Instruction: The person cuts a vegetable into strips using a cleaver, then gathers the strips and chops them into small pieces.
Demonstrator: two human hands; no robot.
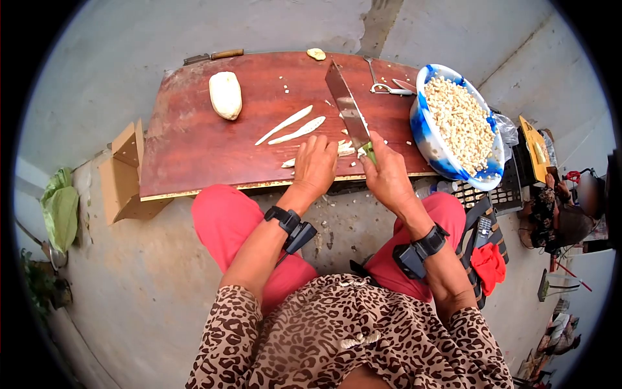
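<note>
My right hand (pixel 389 170) is wrapped round the green handle of a cleaver (pixel 348 107), its broad blade upright and pointing away from me. Beside the blade, my left hand (pixel 316 162) holds down pale vegetable strips (pixel 346 148) on the red-brown table (pixel 184 146), fingers curled over them. Cut ends stick out on both sides of that hand, and small dice lie by the blade. Just beyond it rest two long white slices (pixel 298 131). A large peeled white root (pixel 225 96) lies farther back on the left.
A blue-and-white basin (pixel 422 133) full of pale dice (pixel 459 123) stands at the table's right end. Near it lies a white peeler (pixel 391 89). A wooden-handled knife (pixel 214 56) is at the back edge. A cardboard box (pixel 123 175) stands left; another person (pixel 573 207) is at far right.
</note>
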